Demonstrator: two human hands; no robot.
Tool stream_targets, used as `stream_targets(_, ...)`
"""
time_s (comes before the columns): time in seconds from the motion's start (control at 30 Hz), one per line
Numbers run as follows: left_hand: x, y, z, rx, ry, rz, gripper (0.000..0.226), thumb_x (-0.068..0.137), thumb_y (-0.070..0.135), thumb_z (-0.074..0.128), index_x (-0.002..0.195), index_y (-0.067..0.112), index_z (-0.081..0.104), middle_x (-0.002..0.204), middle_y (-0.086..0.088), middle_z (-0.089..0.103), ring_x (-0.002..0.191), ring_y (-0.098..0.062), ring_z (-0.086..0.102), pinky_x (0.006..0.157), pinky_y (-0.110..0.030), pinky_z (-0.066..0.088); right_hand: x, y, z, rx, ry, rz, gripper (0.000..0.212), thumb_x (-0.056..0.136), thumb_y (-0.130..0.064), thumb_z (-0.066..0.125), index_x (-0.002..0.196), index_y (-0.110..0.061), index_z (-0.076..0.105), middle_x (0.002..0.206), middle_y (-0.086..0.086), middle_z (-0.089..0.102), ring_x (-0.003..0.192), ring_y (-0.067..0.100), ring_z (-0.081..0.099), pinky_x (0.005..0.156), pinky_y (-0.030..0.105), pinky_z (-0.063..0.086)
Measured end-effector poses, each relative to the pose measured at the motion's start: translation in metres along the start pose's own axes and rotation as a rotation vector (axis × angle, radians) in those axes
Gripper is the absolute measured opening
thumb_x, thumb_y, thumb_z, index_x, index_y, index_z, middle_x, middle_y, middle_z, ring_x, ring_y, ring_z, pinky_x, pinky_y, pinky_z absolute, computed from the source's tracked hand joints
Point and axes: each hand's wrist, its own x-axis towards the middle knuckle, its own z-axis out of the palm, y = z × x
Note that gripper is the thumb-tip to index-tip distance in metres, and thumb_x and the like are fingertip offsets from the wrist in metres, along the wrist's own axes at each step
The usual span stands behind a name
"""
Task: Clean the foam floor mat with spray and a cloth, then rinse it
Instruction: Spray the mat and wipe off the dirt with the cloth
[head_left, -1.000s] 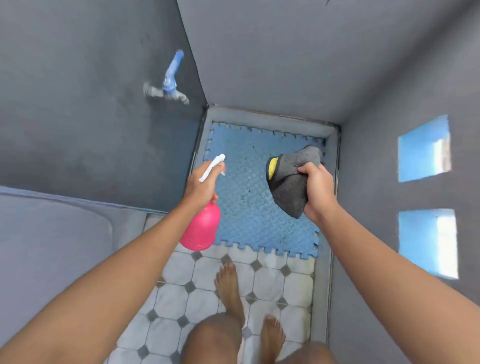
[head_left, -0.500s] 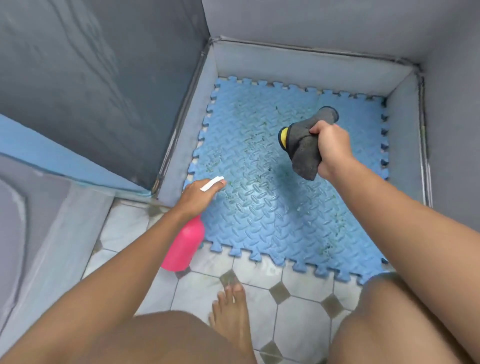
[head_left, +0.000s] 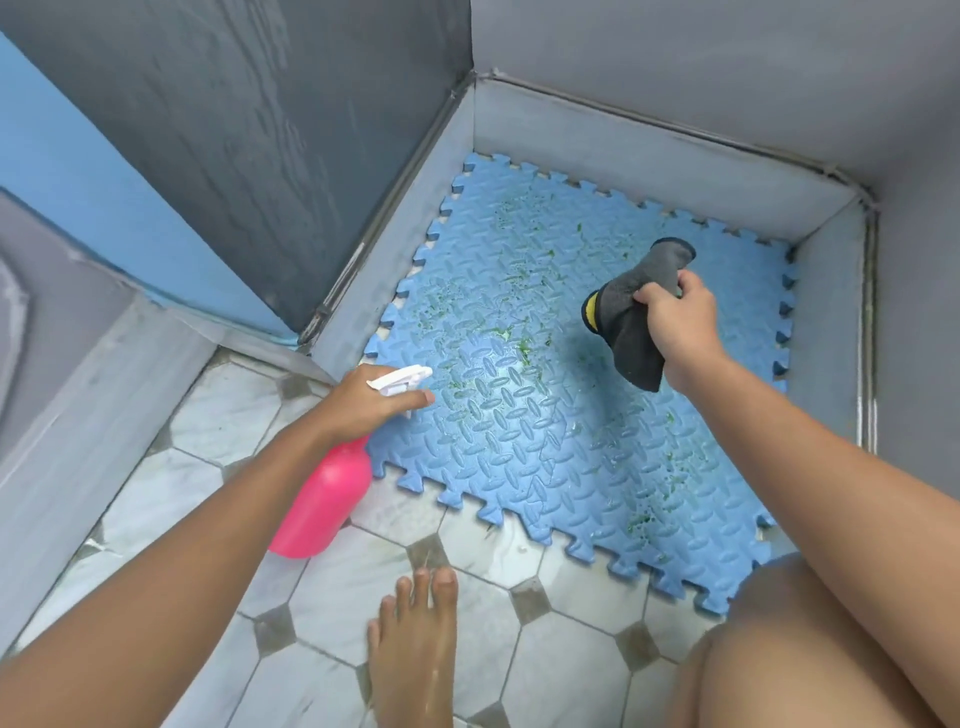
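Note:
A blue foam floor mat (head_left: 545, 415) with jigsaw edges and a raised pattern lies in a grey walled corner. Green specks dirty its surface. My left hand (head_left: 363, 400) grips a pink spray bottle (head_left: 324, 501) by its white trigger head (head_left: 400, 379), with the nozzle pointing over the mat's near-left edge. My right hand (head_left: 680, 322) is shut on a bunched dark grey cloth (head_left: 631, 322) with a yellow patch, held above the mat's right half.
Grey walls (head_left: 649, 140) and a low grey kerb (head_left: 831, 322) close in the mat on the left, far and right sides. White tiled floor (head_left: 519, 649) with dark diamond insets lies in front. My bare foot (head_left: 415, 649) and knee (head_left: 810, 654) are near the mat's front edge.
The view has dropped closer to the floor as I crouch. Both hands have come lower over the mat, the spray bottle and cloth still held.

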Motion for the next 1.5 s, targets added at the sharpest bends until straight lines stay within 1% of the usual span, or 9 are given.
stream_targets(0.23, -0.006, -0.009, 0.004, 0.244, 0.066, 0.004, 0.053, 0.074, 0.05, 0.076, 0.055, 0.012, 0.046, 0.05, -0.002, 0.049, 0.049, -0.016, 0.045, 0.055, -0.033, 0.036, 0.009, 0.019, -0.01, -0.094, -0.009, 0.027, 0.027, 0.088, -0.024, 0.063, 0.114, -0.017, 0.06, 0.102, 0.007, 0.063, 0.09, 0.026, 0.061, 0.081, 0.041, 0.052)
stream_targets(0.4, -0.014, -0.021, -0.007, 0.279, 0.0, 0.078, 0.049, 0.081, 0.039, 0.083, 0.064, 0.005, 0.054, 0.056, 0.002, 0.05, 0.052, -0.006, 0.045, 0.057, -0.032, 0.035, 0.01, 0.021, -0.009, -0.117, -0.065, 0.024, 0.032, 0.086, -0.026, 0.066, 0.116, -0.017, 0.06, 0.107, 0.008, 0.066, 0.098, 0.029, 0.065, 0.082, 0.042, 0.054)
stream_targets(0.63, -0.015, -0.033, -0.022, 0.16, 0.167, -0.036, 0.048, 0.082, 0.038, 0.082, 0.056, 0.011, 0.052, 0.049, 0.002, 0.053, 0.048, -0.015, 0.049, 0.055, -0.027, 0.038, 0.011, 0.026, -0.002, -0.154, -0.076, 0.019, 0.03, 0.087, -0.025, 0.066, 0.114, -0.014, 0.061, 0.109, 0.011, 0.067, 0.099, 0.031, 0.065, 0.086, 0.046, 0.054)
stream_targets(0.77, -0.021, -0.022, -0.017, 0.136, -0.003, 0.049, 0.04, 0.084, 0.032, 0.085, 0.068, 0.006, 0.059, 0.058, 0.004, 0.057, 0.055, -0.009, 0.046, 0.059, -0.028, 0.036, 0.011, 0.027, -0.003, -0.153, -0.086, 0.026, 0.03, 0.087, -0.026, 0.066, 0.113, -0.015, 0.06, 0.109, 0.01, 0.067, 0.097, 0.03, 0.066, 0.086, 0.047, 0.055)
stream_targets(0.93, -0.023, -0.029, -0.01, 0.167, -0.138, -0.012, 0.043, 0.082, 0.029, 0.086, 0.059, 0.005, 0.058, 0.05, -0.006, 0.054, 0.048, -0.009, 0.047, 0.053, -0.026, 0.034, 0.012, 0.028, -0.005, -0.128, -0.101, 0.028, 0.026, 0.086, -0.025, 0.067, 0.11, -0.017, 0.061, 0.104, 0.006, 0.069, 0.095, 0.028, 0.067, 0.083, 0.041, 0.054)
stream_targets(1.0, -0.024, -0.031, -0.01, 0.164, -0.095, -0.036, 0.046, 0.08, 0.031, 0.087, 0.061, 0.005, 0.054, 0.05, 0.0, 0.045, 0.048, -0.01, 0.041, 0.051, -0.027, 0.03, 0.011, 0.029, -0.004, -0.135, -0.108, 0.022, 0.019, 0.087, -0.023, 0.067, 0.104, -0.016, 0.06, 0.101, 0.008, 0.068, 0.095, 0.03, 0.067, 0.081, 0.04, 0.054)
stream_targets(1.23, -0.024, -0.025, -0.02, 0.149, 0.067, -0.047, 0.038, 0.084, 0.032, 0.083, 0.062, 0.009, 0.063, 0.055, 0.004, 0.065, 0.051, -0.01, 0.057, 0.055, -0.024, 0.043, 0.009, 0.028, -0.002, -0.157, -0.111, 0.023, 0.028, 0.086, -0.025, 0.067, 0.107, -0.01, 0.059, 0.11, 0.016, 0.069, 0.102, 0.036, 0.066, 0.087, 0.05, 0.055)
stream_targets(1.4, -0.019, -0.016, -0.017, 0.134, 0.305, -0.062, 0.045, 0.074, 0.046, 0.071, 0.067, 0.003, 0.058, 0.056, -0.006, 0.058, 0.053, -0.023, 0.052, 0.059, -0.043, 0.051, 0.01, 0.03, -0.002, -0.154, -0.124, 0.018, 0.026, 0.088, -0.024, 0.066, 0.109, -0.011, 0.059, 0.105, 0.012, 0.068, 0.1, 0.034, 0.066, 0.083, 0.046, 0.055)
stream_targets(1.5, -0.013, -0.003, -0.015, 0.106, 0.354, -0.019, 0.037, 0.08, 0.038, 0.076, 0.072, 0.006, 0.058, 0.061, -0.004, 0.055, 0.059, -0.022, 0.048, 0.061, -0.035, 0.042, 0.011, 0.031, -0.003, -0.144, -0.129, 0.021, 0.024, 0.089, -0.024, 0.066, 0.109, -0.013, 0.06, 0.106, 0.011, 0.068, 0.098, 0.031, 0.067, 0.083, 0.045, 0.055)
